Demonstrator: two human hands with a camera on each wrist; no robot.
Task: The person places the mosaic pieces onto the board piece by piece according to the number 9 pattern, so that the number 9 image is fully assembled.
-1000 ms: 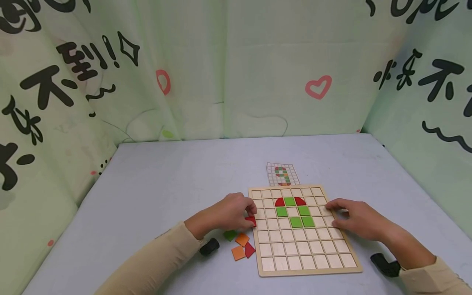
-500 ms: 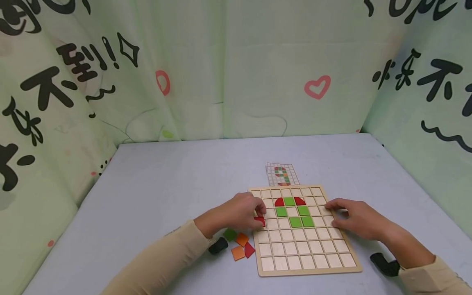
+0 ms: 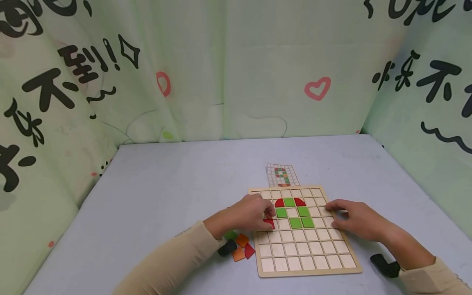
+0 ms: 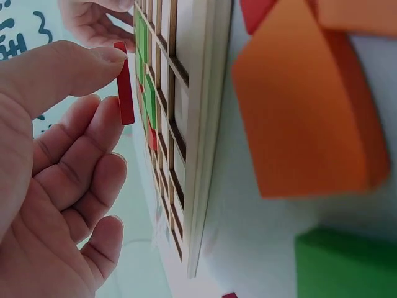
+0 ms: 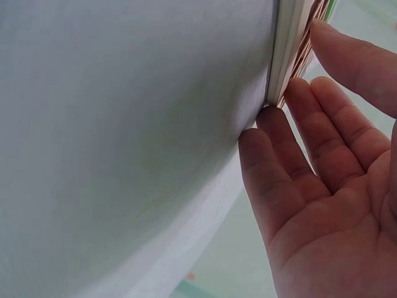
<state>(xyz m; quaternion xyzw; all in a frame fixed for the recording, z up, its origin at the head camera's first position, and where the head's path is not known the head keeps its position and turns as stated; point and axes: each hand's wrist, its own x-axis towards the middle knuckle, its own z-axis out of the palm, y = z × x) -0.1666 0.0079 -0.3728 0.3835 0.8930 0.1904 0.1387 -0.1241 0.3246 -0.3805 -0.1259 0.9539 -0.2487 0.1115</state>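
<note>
A wooden grid board [image 3: 307, 273] lies flat on the table, with green tiles [image 3: 296, 222] and red curved tiles [image 3: 300, 202] set in its upper middle cells. Over the board's left part, my left hand [image 3: 250, 213] pinches a red tile [image 4: 124, 87] between thumb and fingers. In the left wrist view this tile is seen edge-on, apart from the grid. My right hand [image 3: 359, 217] rests at the board's right edge. Its fingertips [image 5: 296, 88] touch the rim there, fingers fairly straight.
Loose tiles lie left of the board: orange ones [image 3: 239, 253], a red one [image 3: 249, 250] and a green one [image 3: 231, 234], partly behind the left wrist's black camera [image 3: 227, 247]. A printed pattern card [image 3: 282, 175] lies behind the board. Curtains [image 3: 258, 82] surround the table.
My left hand has moved right with the red tile, from the board's left edge to over its left cells. The right hand and the board have stayed in place.
</note>
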